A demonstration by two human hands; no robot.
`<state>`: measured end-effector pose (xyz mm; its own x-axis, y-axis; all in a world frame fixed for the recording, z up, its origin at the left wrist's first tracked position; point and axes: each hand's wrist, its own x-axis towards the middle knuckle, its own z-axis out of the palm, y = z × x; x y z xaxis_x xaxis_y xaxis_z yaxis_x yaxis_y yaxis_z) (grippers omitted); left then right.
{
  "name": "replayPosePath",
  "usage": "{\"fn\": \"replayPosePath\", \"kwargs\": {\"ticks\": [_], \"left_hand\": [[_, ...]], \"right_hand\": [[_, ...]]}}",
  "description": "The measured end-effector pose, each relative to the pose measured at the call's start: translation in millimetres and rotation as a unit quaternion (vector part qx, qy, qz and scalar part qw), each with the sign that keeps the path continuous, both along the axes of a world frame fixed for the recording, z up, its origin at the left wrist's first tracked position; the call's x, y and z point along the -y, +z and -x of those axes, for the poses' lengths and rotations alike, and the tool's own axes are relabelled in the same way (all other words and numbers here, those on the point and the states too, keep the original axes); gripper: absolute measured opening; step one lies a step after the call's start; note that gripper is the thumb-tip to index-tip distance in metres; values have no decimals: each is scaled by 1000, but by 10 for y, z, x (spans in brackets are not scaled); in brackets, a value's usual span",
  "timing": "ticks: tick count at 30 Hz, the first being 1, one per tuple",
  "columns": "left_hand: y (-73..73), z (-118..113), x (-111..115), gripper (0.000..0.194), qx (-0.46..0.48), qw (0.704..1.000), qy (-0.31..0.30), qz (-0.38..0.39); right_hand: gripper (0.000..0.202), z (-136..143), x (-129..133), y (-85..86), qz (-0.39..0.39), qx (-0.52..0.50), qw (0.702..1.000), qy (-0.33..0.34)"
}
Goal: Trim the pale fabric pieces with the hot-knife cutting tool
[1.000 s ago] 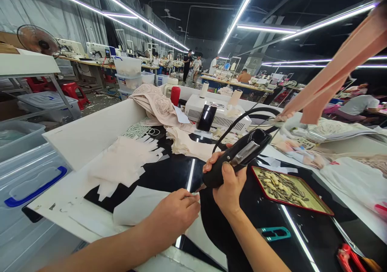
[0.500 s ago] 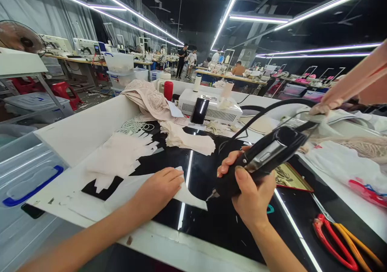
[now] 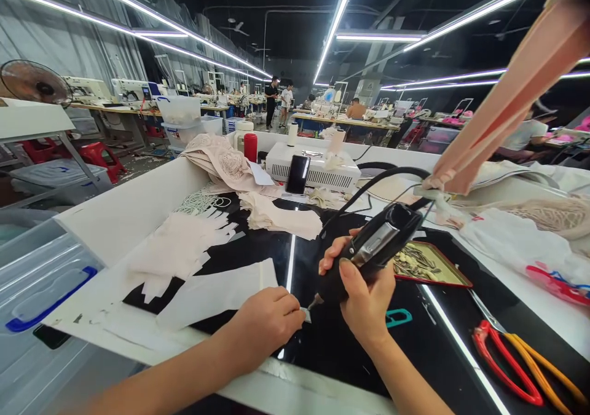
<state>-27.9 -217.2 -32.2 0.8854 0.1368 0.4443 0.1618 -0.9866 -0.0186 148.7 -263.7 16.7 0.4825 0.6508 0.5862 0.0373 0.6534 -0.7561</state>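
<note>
My right hand (image 3: pixel 369 298) wraps round a black corded hand tool (image 3: pixel 375 240), which is tilted with its narrow metal tip pointing down to the left. Beside that tip, the bunched fingers of my left hand (image 3: pixel 271 320) grip the right end of a thin white fabric piece (image 3: pixel 221 289) lying on the black work surface (image 3: pixel 322 347). A small pale corner of the fabric shows past my fingertips, close to the tip; whether they touch I cannot tell. The rest of that end is hidden under my left hand.
Fabric stacks (image 3: pixel 170 246) lie left and behind. A phone (image 3: pixel 297 174) leans on a white vented box (image 3: pixel 318 168). To the right are a tray (image 3: pixel 424 262), a teal clip (image 3: pixel 399 318) and red-and-orange-handled scissors (image 3: pixel 507 353). A peach strap (image 3: pixel 502 101) hangs by the cord.
My left hand has gone from lying flat on the fabric to gripping its right end, moving right and nearer me. The tool and my right hand appear slightly further left.
</note>
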Motion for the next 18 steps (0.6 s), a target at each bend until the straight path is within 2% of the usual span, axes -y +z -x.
{"fn": "replayPosePath", "kwargs": {"ticks": [5, 10, 13, 18], "left_hand": [[-44, -67, -12, 18, -21, 999, 6, -26], [-139, -145, -27, 28, 0, 998, 22, -60], [-151, -167, -24, 29, 3, 999, 39, -32], [-79, -128, -20, 23, 23, 997, 52, 46]], "right_hand": [[28, -13, 13, -31, 6, 3, 1000, -2], [29, -27, 17, -43, 9, 2, 1000, -1], [30, -28, 12, -49, 7, 4, 1000, 0], [29, -31, -1, -45, 5, 4, 1000, -1]]}}
